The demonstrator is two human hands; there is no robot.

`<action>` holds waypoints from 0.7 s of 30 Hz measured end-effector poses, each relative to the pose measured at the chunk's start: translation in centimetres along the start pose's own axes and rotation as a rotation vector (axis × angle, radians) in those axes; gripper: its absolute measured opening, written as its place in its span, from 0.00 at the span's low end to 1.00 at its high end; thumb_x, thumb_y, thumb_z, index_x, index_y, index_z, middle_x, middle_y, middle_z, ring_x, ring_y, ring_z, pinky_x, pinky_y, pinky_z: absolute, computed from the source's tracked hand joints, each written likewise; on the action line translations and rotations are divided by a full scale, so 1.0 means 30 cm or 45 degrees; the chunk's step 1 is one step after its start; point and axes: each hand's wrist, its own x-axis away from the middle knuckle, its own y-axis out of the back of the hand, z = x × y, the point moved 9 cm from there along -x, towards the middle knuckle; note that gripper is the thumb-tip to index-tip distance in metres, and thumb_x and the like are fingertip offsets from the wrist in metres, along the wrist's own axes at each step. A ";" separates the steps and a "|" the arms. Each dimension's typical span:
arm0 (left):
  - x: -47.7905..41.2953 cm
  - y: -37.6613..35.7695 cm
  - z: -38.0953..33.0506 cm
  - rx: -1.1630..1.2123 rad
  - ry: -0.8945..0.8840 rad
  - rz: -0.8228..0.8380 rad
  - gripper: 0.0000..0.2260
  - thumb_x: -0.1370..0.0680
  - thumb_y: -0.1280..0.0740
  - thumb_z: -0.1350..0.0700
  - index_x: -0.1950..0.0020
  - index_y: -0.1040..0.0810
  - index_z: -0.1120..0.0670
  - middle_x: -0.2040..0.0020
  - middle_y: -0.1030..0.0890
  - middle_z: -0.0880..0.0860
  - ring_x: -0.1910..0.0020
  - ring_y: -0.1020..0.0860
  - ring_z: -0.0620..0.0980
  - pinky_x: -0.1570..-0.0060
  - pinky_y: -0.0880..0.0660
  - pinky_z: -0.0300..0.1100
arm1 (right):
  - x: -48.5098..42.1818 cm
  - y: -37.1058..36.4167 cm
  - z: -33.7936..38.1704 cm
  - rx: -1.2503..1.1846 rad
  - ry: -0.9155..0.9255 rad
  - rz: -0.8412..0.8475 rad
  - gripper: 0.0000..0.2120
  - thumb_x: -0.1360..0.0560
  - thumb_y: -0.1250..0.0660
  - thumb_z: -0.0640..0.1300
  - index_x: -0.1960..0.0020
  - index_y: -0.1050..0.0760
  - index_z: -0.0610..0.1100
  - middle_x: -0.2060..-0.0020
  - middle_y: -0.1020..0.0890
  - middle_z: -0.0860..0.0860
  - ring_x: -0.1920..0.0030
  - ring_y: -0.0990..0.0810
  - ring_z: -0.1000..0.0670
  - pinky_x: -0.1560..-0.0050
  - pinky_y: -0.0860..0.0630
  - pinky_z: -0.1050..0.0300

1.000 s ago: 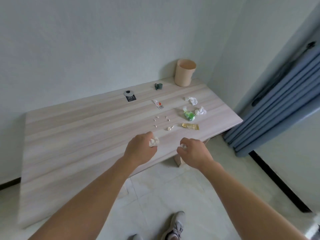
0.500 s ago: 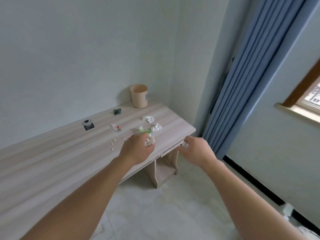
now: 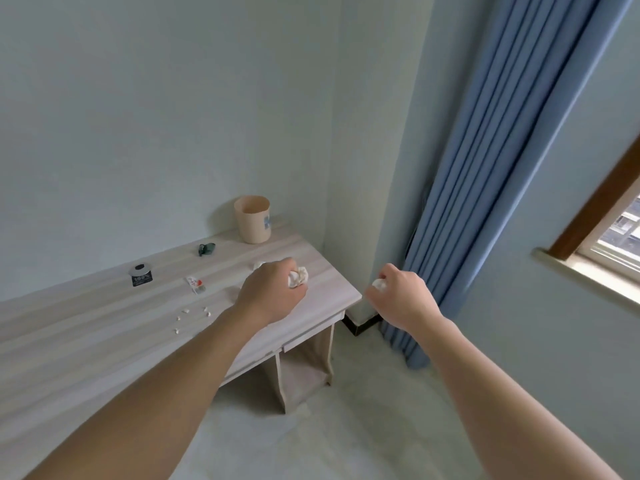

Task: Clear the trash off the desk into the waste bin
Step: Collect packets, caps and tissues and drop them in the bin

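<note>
My left hand (image 3: 272, 294) hovers over the right end of the wooden desk (image 3: 86, 327) and grips a crumpled white tissue (image 3: 298, 277). My right hand (image 3: 403, 299) is past the desk's right edge, above the floor, holding a small white paper wad (image 3: 378, 285). A beige waste bin (image 3: 252, 219) stands at the desk's far right corner by the wall. On the desk lie a red-and-white wrapper (image 3: 195, 285), several small white scraps (image 3: 194, 315), a dark green wrapper (image 3: 206, 249) and another tissue (image 3: 259, 265), partly hidden behind my left hand.
A black-and-silver tag (image 3: 141, 274) lies near the back of the desk. An open shelf (image 3: 304, 368) sits under the desk's right end. Blue curtains (image 3: 485, 168) hang to the right, beside a window (image 3: 620, 233). The floor is pale tile.
The view has swung right and up. Both hands have moved toward the desk's right end, still holding their paper wads; the left hand now covers the green and yellow wrappers.
</note>
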 end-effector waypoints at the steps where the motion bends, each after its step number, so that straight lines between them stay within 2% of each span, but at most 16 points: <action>1: -0.030 -0.002 0.010 -0.002 0.016 -0.010 0.11 0.27 0.32 0.47 0.59 0.30 0.53 0.64 0.24 0.50 0.63 0.26 0.55 0.67 0.29 0.45 | -0.032 0.005 0.003 -0.009 -0.001 0.000 0.08 0.31 0.42 0.50 0.57 0.31 0.46 0.65 0.23 0.49 0.63 0.25 0.47 0.66 0.26 0.52; 3: -0.096 -0.007 0.038 0.002 0.045 -0.035 0.11 0.27 0.32 0.48 0.58 0.29 0.54 0.63 0.23 0.52 0.63 0.25 0.56 0.64 0.28 0.48 | -0.105 0.003 0.010 -0.021 0.004 0.008 0.08 0.31 0.43 0.49 0.58 0.31 0.46 0.64 0.23 0.48 0.62 0.24 0.46 0.66 0.25 0.52; 8: -0.292 -0.040 0.119 0.036 0.088 -0.085 0.10 0.28 0.33 0.48 0.60 0.29 0.53 0.64 0.23 0.52 0.64 0.25 0.56 0.67 0.29 0.46 | -0.324 -0.016 0.029 0.014 0.047 0.011 0.10 0.31 0.44 0.49 0.60 0.29 0.44 0.65 0.22 0.47 0.63 0.22 0.45 0.68 0.24 0.53; 11: -0.433 -0.056 0.169 0.055 0.102 -0.092 0.11 0.28 0.33 0.49 0.61 0.30 0.54 0.67 0.24 0.52 0.65 0.25 0.57 0.68 0.29 0.46 | -0.484 -0.023 0.045 0.039 0.058 0.007 0.10 0.31 0.43 0.50 0.58 0.27 0.44 0.65 0.21 0.47 0.63 0.22 0.45 0.65 0.22 0.52; 15: -0.603 -0.055 0.228 0.067 0.095 -0.121 0.13 0.28 0.32 0.50 0.63 0.32 0.55 0.70 0.28 0.50 0.68 0.29 0.57 0.70 0.33 0.45 | -0.677 -0.034 0.088 0.049 0.089 -0.020 0.10 0.30 0.42 0.50 0.57 0.27 0.45 0.65 0.22 0.49 0.63 0.24 0.47 0.63 0.21 0.52; 18: -0.700 -0.058 0.275 0.061 0.135 -0.111 0.12 0.28 0.32 0.49 0.61 0.31 0.55 0.68 0.25 0.52 0.66 0.27 0.57 0.68 0.30 0.46 | -0.792 -0.059 0.110 0.055 0.114 0.006 0.09 0.30 0.41 0.50 0.58 0.28 0.45 0.65 0.22 0.49 0.62 0.24 0.46 0.62 0.23 0.53; 21: -0.798 -0.051 0.324 0.056 0.155 -0.145 0.13 0.28 0.31 0.49 0.63 0.32 0.53 0.69 0.27 0.50 0.68 0.27 0.54 0.72 0.36 0.42 | -0.934 -0.071 0.137 0.046 0.161 0.015 0.09 0.30 0.41 0.51 0.59 0.29 0.45 0.66 0.23 0.49 0.62 0.24 0.44 0.64 0.25 0.54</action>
